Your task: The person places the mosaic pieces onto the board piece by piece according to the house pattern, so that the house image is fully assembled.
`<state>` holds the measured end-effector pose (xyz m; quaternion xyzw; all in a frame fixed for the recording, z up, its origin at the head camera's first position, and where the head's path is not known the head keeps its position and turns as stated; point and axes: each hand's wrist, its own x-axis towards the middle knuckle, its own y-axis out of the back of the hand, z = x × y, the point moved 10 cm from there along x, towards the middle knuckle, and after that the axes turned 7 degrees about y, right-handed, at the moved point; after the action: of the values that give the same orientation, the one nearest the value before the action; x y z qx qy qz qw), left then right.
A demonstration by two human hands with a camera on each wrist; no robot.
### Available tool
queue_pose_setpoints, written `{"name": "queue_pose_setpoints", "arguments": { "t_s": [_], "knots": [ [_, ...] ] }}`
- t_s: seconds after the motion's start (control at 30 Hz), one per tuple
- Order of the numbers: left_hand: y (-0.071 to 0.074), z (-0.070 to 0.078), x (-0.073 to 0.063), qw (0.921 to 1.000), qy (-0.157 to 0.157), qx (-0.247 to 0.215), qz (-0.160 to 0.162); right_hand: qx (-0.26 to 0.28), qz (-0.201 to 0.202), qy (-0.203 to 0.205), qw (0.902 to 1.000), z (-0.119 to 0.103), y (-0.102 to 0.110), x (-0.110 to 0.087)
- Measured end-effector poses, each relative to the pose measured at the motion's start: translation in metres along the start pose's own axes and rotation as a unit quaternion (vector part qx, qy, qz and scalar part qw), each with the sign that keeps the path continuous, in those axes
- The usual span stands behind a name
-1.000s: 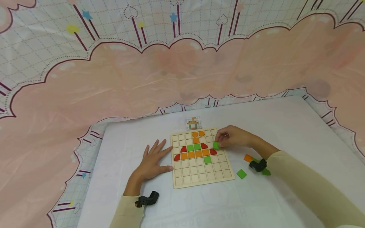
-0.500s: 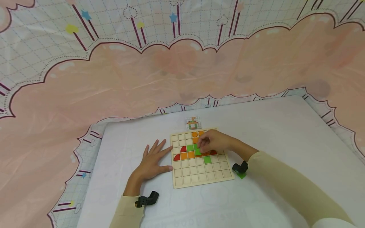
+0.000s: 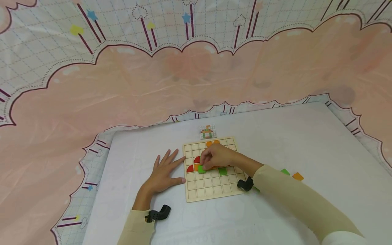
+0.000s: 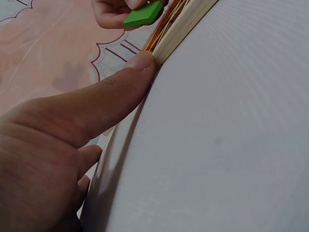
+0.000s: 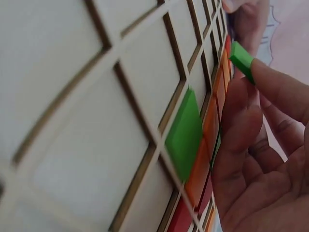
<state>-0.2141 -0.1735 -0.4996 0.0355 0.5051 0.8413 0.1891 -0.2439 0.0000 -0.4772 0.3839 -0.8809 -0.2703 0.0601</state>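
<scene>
My right hand [image 3: 218, 156] pinches a green square tile [image 3: 201, 169] between thumb and fingers, just above the wooden grid board [image 3: 205, 194]. The right wrist view shows the same green tile [image 5: 241, 59] raised off the grid, held at its edge. My left hand [image 3: 163, 173] lies spread at the board's left side, with thumb [image 4: 140, 63] against the board's edge. Set in the grid are red quarter-round tiles [image 3: 190, 168], orange tiles and one green square [image 3: 223, 171] below the orange row. My right hand covers part of the pattern.
A small pattern card [image 3: 208, 132] lies just beyond the board. To the right, on the white tabletop [image 3: 147, 139], are a loose green tile [image 3: 285, 172] and an orange tile [image 3: 298, 176]. My right sleeve [image 3: 300, 197] overlaps another green tile.
My right hand has carried the green tile leftward across the board, from its right edge to below the left part of the orange row. The left hand stays in place.
</scene>
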Motion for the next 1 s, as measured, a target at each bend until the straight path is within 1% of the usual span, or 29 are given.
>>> {"name": "queue_pose_setpoints", "arguments": {
  "t_s": [0.13, 0.37, 0.6, 0.7, 1.0],
  "knots": [
    [0.0, 0.0, 0.0, 1.0, -0.005, 0.003, 0.002, -0.008, 0.0, -0.005, 1.0, -0.002, -0.006, 0.003],
    [0.001, 0.0, 0.0, 0.9999, -0.011, -0.002, 0.001, -0.015, 0.007, -0.001, 0.9999, -0.006, -0.013, 0.006],
    [0.001, 0.0, 0.0, 0.9999, -0.01, -0.004, 0.001, -0.046, 0.007, 0.024, 0.9986, -0.014, -0.02, 0.006],
    [0.001, 0.0, 0.001, 0.9999, -0.012, -0.006, 0.003, -0.062, 0.005, 0.027, 0.9977, -0.018, -0.022, 0.005],
    [0.0, 0.0, 0.0, 0.9998, -0.015, -0.01, 0.006, -0.101, 0.011, 0.02, 0.9946, -0.016, -0.023, 0.006]
  ]
}}
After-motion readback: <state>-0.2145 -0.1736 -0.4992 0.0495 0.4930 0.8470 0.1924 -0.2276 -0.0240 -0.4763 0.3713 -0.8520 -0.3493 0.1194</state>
